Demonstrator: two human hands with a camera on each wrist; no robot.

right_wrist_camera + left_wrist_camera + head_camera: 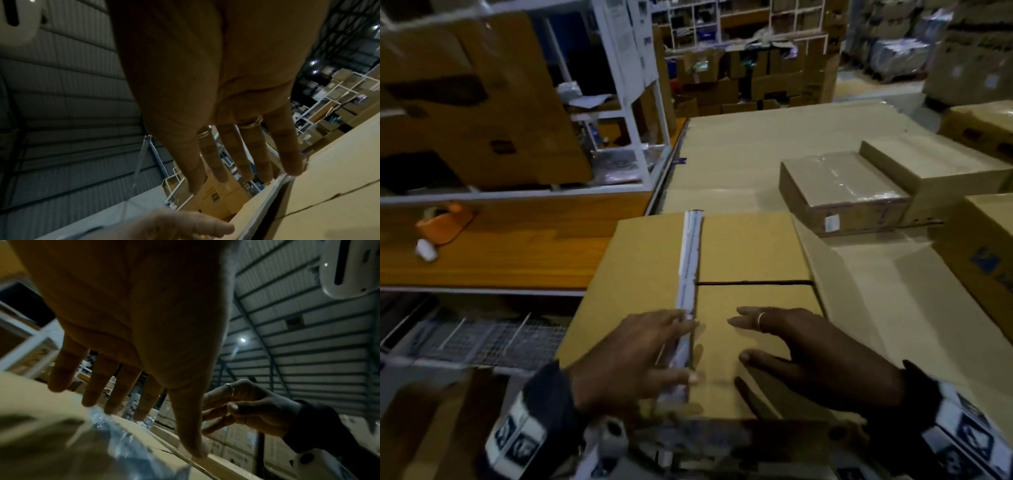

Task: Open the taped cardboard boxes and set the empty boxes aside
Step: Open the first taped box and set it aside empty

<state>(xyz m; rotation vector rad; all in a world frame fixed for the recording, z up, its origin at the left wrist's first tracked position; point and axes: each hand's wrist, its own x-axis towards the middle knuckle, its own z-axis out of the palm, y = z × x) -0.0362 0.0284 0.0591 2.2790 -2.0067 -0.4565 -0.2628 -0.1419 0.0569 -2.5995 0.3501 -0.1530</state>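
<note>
A brown cardboard box point(750, 246) stands right in front of me. A strip of clear tape point(690, 253) runs along the edge of its closed left flap. The right outer flap point(822, 270) is folded out, baring two inner flaps with a dark seam between them. My left hand point(685, 349) lies spread over the near end of the tape, fingers straight. My right hand point(743, 339), rings on its fingers, is spread just above the near inner flap. The left wrist view shows straight fingers point(96, 386) over crinkled tape point(115, 434). In the right wrist view, straight fingers point(246, 159) hang over the box's edge point(339, 178).
Two flat boxes point(842, 192) point(935, 171) lie on the cardboard-covered surface point(756, 144) to the right. Bigger boxes point(983, 260) stand at the right edge. An orange tape dispenser point(443, 219) sits on the wooden bench point(517, 253) at left, below a white rack point(640, 137).
</note>
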